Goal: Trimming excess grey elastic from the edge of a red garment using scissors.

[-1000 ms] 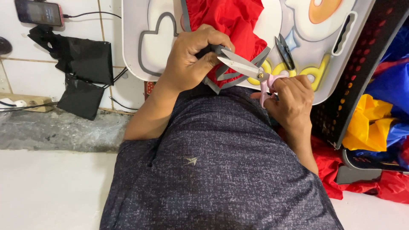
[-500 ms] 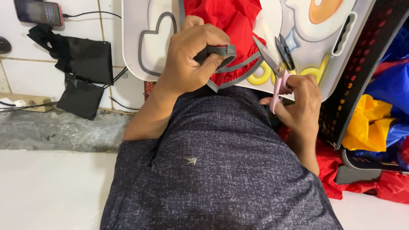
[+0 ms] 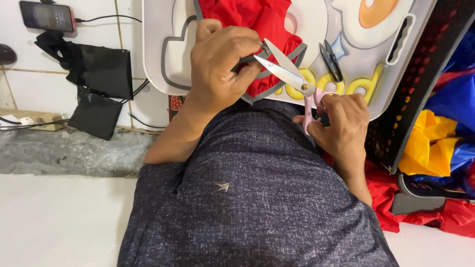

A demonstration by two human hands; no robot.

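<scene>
The right hand [image 3: 341,123] is bringing the pink-handled scissors [image 3: 292,79] up and leftward across the white tray [image 3: 158,59], so the blades, which were pointing up toward the tray's far side half a second ago, are now lying open against the grey trim [image 3: 277,81] of the red fabric [image 3: 252,20]. The left hand [image 3: 222,64] is shifting its pinch on that trim, drawing it closer to the tray's near edge.
</scene>
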